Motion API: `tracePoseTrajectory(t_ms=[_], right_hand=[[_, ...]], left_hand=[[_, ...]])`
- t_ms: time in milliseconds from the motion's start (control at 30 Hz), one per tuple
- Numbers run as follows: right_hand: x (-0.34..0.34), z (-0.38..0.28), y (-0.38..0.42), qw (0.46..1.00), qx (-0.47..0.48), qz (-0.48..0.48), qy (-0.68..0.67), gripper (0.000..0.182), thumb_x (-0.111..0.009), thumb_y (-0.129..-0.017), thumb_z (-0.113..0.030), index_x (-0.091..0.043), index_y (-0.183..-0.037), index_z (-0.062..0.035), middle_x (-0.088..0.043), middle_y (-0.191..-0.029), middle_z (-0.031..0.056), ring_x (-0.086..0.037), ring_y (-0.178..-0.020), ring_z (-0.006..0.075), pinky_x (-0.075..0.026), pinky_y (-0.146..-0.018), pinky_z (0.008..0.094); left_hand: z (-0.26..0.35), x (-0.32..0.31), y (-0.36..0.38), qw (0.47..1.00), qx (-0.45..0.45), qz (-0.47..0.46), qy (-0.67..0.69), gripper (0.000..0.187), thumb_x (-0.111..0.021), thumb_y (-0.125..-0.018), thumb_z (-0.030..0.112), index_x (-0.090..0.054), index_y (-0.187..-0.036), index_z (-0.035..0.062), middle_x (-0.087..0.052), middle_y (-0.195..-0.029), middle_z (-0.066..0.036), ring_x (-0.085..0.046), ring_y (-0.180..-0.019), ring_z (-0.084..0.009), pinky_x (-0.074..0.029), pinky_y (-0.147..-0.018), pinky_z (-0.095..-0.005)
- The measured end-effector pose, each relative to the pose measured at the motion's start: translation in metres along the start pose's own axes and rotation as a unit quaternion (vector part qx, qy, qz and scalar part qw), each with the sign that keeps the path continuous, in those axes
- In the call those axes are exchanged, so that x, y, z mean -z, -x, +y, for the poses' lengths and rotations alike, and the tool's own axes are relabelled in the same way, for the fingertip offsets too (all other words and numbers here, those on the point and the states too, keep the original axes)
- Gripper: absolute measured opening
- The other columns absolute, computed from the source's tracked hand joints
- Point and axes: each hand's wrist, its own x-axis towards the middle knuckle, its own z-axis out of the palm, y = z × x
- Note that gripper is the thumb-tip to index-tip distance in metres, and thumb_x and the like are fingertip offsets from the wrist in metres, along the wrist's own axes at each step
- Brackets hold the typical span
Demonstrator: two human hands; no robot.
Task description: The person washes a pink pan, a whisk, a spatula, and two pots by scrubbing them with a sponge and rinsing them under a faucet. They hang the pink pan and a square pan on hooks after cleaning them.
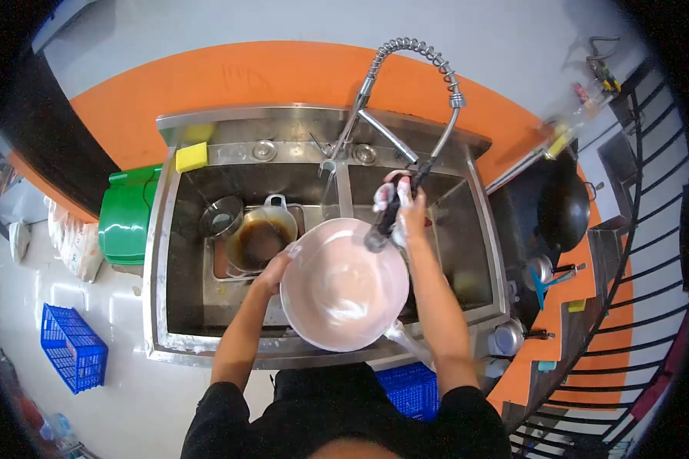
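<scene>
My left hand [274, 272] grips the left rim of a pale pink pan [344, 287], tilted over the sink's front edge with whitish suds inside. The pan's light handle [407, 341] points to the lower right. In my right hand [410, 206], which has white foam on it, is the black spray head [390, 218] of the spring faucet [412, 44], held over the pan's upper right rim. Left of the pan, a pot [264, 237] with brown residue stands in the left basin beside a small metal bowl [222, 216].
A yellow sponge [191, 157] lies on the sink's back left corner. Left of the sink is a green bin [128, 222], with a blue crate [74, 348] on the floor. A black wok [565, 203] and small pans [507, 337] are on the right, near a black railing [628, 306].
</scene>
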Motion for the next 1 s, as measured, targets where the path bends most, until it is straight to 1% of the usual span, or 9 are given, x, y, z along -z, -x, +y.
tracePoseTrajectory(t_ms=[67,167,233,500,600,667,800,867,1000], right_hand=[[-0.012,0.023,0.009,0.998,-0.021,0.063,-0.017,0.041,-0.049,-0.090,-0.042,-0.051,-0.075,-0.0039,-0.053,-0.060,0.0080,-0.050,-0.049,0.0159,-0.042,-0.045,0.0287],[-0.034,0.040,0.018,0.995,-0.016,0.102,-0.001,0.049,-0.050,-0.090,-0.043,-0.047,-0.059,-0.0054,-0.050,-0.051,0.0069,-0.049,-0.043,0.0160,-0.039,-0.041,0.0281],[-0.044,0.043,0.017,0.995,0.015,0.100,0.024,0.051,-0.049,-0.090,-0.044,-0.044,-0.058,-0.0054,-0.048,-0.049,0.0067,-0.046,-0.041,0.0159,-0.037,-0.039,0.0281],[-0.069,0.024,0.002,0.983,0.124,0.137,-0.018,0.052,-0.046,-0.093,-0.041,-0.042,-0.055,-0.0050,-0.046,-0.047,0.0057,-0.042,-0.038,0.0149,-0.031,-0.038,0.0270],[-0.055,0.038,0.001,0.954,0.176,0.160,0.182,0.055,-0.045,-0.091,-0.049,-0.043,-0.057,-0.0047,-0.047,-0.050,0.0038,-0.042,-0.041,0.0111,-0.031,-0.039,0.0253],[-0.054,0.050,0.010,0.964,0.155,0.151,0.152,0.054,-0.046,-0.091,-0.047,-0.043,-0.057,-0.0050,-0.048,-0.050,0.0039,-0.043,-0.041,0.0113,-0.032,-0.040,0.0252],[-0.050,0.065,0.007,0.966,0.165,0.140,0.143,0.051,-0.044,-0.094,-0.040,-0.046,-0.057,-0.0040,-0.048,-0.050,0.0027,-0.045,-0.043,0.0127,-0.034,-0.042,0.0278],[-0.051,0.047,0.002,0.920,0.232,0.208,0.237,0.052,-0.046,-0.093,-0.037,-0.048,-0.054,-0.0035,-0.049,-0.049,0.0014,-0.047,-0.044,0.0125,-0.035,-0.044,0.0292],[-0.019,0.025,-0.003,0.878,0.304,0.172,0.328,0.051,-0.048,-0.093,-0.034,-0.048,-0.053,-0.0031,-0.049,-0.049,0.0025,-0.048,-0.045,0.0143,-0.035,-0.045,0.0302]], left_hand=[[0.000,-0.002,-0.001,0.997,-0.057,0.010,-0.048,0.042,-0.046,-0.087,0.020,-0.046,-0.125,0.0034,-0.059,-0.109,-0.012,-0.058,-0.098,-0.0212,-0.046,-0.086,-0.0359],[-0.009,0.012,-0.016,0.909,-0.199,0.117,-0.346,0.036,-0.049,-0.084,0.015,-0.051,-0.116,-0.0011,-0.064,-0.091,-0.017,-0.062,-0.088,-0.0287,-0.048,-0.080,-0.0403],[-0.012,0.008,-0.021,0.750,-0.234,0.206,-0.583,0.029,-0.051,-0.080,0.012,-0.053,-0.103,-0.0041,-0.063,-0.080,-0.022,-0.062,-0.080,-0.0390,-0.048,-0.074,-0.0452],[0.016,-0.023,-0.038,0.664,-0.208,0.173,-0.697,0.018,-0.049,-0.081,0.009,-0.055,-0.096,-0.0003,-0.062,-0.076,-0.023,-0.062,-0.076,-0.0393,-0.050,-0.068,-0.0482],[0.024,-0.028,-0.046,0.612,-0.321,0.110,-0.714,0.021,-0.047,-0.083,0.008,-0.054,-0.101,0.0004,-0.062,-0.080,-0.022,-0.063,-0.074,-0.0378,-0.052,-0.065,-0.0444],[0.033,-0.037,-0.052,0.579,-0.206,0.115,-0.780,0.025,-0.047,-0.084,0.010,-0.052,-0.107,0.0008,-0.063,-0.084,-0.020,-0.063,-0.073,-0.0362,-0.052,-0.064,-0.0428],[0.033,-0.042,-0.061,0.587,-0.238,0.049,-0.772,0.028,-0.048,-0.083,0.013,-0.053,-0.109,0.0027,-0.062,-0.098,-0.019,-0.062,-0.088,-0.0337,-0.052,-0.071,-0.0425],[0.027,-0.039,-0.066,0.440,-0.408,0.075,-0.796,0.030,-0.048,-0.082,0.014,-0.054,-0.109,0.0044,-0.058,-0.110,-0.018,-0.054,-0.107,-0.0327,-0.049,-0.080,-0.0450],[0.029,-0.052,-0.072,0.320,-0.542,0.143,-0.764,0.025,-0.050,-0.078,0.013,-0.058,-0.099,0.0029,-0.051,-0.117,-0.018,-0.049,-0.110,-0.0343,-0.049,-0.075,-0.0450]])
